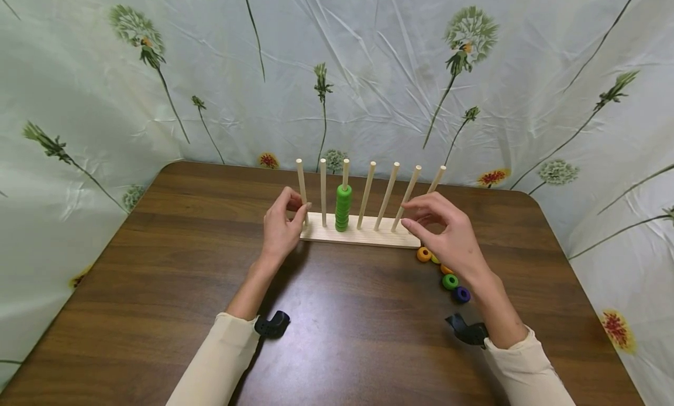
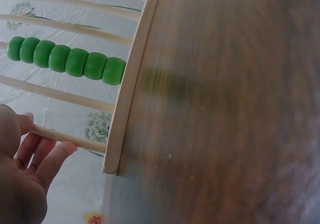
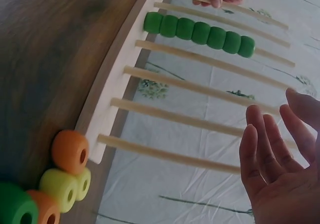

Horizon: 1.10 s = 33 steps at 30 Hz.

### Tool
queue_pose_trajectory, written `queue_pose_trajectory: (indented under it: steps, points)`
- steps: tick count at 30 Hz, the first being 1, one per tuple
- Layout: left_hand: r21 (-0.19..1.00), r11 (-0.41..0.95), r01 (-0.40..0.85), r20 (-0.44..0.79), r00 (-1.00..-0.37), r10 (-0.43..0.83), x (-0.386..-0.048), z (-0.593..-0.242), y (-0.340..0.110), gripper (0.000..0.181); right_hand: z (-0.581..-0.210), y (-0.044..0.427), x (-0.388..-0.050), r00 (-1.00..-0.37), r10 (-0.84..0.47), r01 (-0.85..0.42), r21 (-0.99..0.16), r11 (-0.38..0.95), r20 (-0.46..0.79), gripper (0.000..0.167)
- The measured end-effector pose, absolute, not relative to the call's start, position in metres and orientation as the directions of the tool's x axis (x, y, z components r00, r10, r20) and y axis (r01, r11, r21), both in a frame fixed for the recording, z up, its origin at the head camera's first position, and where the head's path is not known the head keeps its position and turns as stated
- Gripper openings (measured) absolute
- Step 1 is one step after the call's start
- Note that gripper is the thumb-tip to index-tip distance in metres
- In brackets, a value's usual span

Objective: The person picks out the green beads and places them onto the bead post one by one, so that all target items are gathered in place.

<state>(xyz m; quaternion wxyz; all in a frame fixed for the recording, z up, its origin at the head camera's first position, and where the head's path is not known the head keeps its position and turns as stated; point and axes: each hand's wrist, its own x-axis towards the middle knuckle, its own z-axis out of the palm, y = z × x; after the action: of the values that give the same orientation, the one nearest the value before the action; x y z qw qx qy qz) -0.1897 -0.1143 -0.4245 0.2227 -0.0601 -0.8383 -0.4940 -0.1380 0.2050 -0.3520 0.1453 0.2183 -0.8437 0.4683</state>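
Observation:
A pale wooden rack with several upright pegs stands on the table. Green beads are stacked on its third peg from the left; the other pegs carry no beads. My left hand is at the left end, thumb and fingers holding the leftmost peg around its lower part. At the right end my right hand hovers beside the last pegs, thumb and fingers parted with nothing between them. In the right wrist view its fingers are spread near the rightmost peg, partly hiding it.
Loose beads lie by the rack's right end, below my right hand: an orange bead, a yellow bead, a green bead and a purple bead among them. Flower-patterned cloth hangs behind the brown table.

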Motion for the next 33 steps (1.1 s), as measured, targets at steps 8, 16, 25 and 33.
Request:
queue_pose_trajectory:
  steps: [8, 16, 25, 33]
  points:
    - [0.802, 0.502, 0.323, 0.435, -0.893, -0.12, -0.19, -0.422, -0.114, 0.015, -0.356, 0.216, -0.132, -0.88, -0.227, -0.473, -0.725, 0.501, 0.418, 0.025]
    - [0.803, 0.502, 0.32, 0.431, -0.895, -0.119, -0.191, -0.422, -0.114, 0.016, -0.362, 0.23, -0.126, -0.904, -0.214, -0.425, -0.728, 0.537, 0.37, 0.025]
    - [0.809, 0.501, 0.307, 0.415, -0.902, -0.118, -0.19, -0.424, -0.114, 0.016, -0.375, 0.247, -0.119, -0.913, -0.219, -0.404, -0.69, 0.601, 0.344, 0.027]
    - [0.807, 0.504, 0.307, 0.416, -0.902, -0.117, -0.189, -0.424, -0.114, 0.016, -0.384, 0.261, -0.111, -0.926, -0.221, -0.374, -0.664, 0.647, 0.307, 0.027]
